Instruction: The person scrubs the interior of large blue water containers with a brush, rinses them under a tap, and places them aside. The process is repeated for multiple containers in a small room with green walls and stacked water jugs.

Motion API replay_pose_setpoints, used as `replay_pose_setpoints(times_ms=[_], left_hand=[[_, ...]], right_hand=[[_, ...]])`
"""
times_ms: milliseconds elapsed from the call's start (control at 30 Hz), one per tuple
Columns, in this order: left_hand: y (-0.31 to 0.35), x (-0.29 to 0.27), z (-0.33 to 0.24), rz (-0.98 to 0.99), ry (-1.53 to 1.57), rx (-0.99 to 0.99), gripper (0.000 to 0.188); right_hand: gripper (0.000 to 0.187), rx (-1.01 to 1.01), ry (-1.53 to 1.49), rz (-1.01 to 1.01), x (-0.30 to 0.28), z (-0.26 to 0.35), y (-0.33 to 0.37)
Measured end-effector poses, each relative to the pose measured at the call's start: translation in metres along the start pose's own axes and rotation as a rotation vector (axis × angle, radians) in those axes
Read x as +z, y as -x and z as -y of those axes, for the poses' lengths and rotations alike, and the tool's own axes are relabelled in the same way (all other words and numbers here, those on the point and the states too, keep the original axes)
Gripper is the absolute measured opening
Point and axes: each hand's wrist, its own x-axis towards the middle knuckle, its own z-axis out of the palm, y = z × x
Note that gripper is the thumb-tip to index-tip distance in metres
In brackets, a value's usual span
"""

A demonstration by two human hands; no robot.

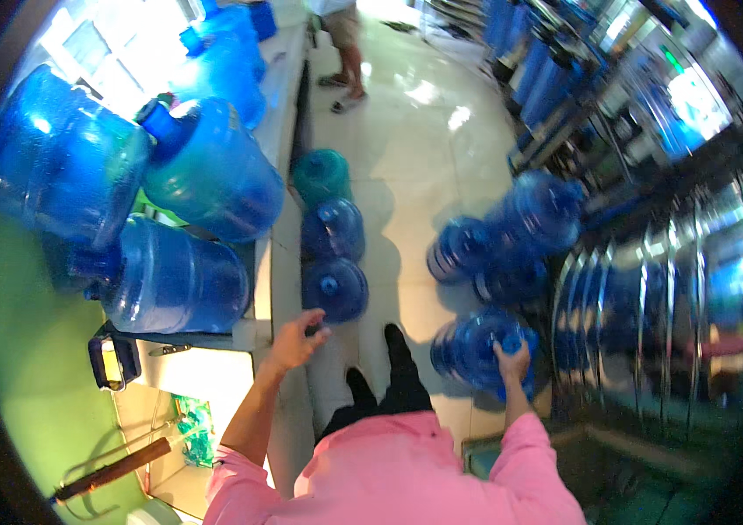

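My right hand is closed round the neck of a clear blue water jug, which leans over the floor to my right. My left hand is at the counter's edge, its fingers curled but apart, with nothing plainly in them. Just beyond it, a blue jug stands on the floor, lined up with another blue jug and a green one. More blue jugs, among them one jug and a larger one, are grouped beyond my right hand.
Large blue jugs crowd the counter on my left. A shiny ribbed metal tank and piping flank the right. Ahead, another person stands on the glossy tiled floor. A wooden-handled tool is at lower left.
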Motion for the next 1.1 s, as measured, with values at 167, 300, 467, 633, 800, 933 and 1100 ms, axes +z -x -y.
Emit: replay_pose_setpoints(times_ms=[167,300,467,633,800,933,1100], left_hand=[[-0.070,0.044,0.043,0.051,-0.334,-0.180,0.068],[-0.142,0.090,0.104,0.150,-0.433,-0.340,0.087],[-0.213,0.149,0.180,-0.078,-0.389,-0.608,0.109],[-0.248,0.181,0.224,0.077,-0.374,-0.760,0.103],[-0.249,0.189,0.230,0.050,-0.484,-0.691,0.073],[-0.227,0.176,0.180,0.003,-0.445,-0.572,0.067],[-0.172,0.091,0.053,-0.055,-0.426,-0.364,0.069]], right_hand=[[0.081,0.113,0.052,0.103,0.083,-0.022,-0.062],[0.070,0.272,0.126,0.159,0.145,-0.031,-0.107],[0.072,0.452,0.066,0.089,0.191,-0.043,-0.142],[0.081,0.287,-0.043,0.041,0.215,-0.067,-0.162],[0.087,0.205,0.029,-0.084,0.210,-0.066,-0.151],[0.085,-0.076,0.125,-0.254,0.172,-0.056,-0.098],[0.062,-0.266,-0.019,0.183,0.162,-0.057,-0.052]])
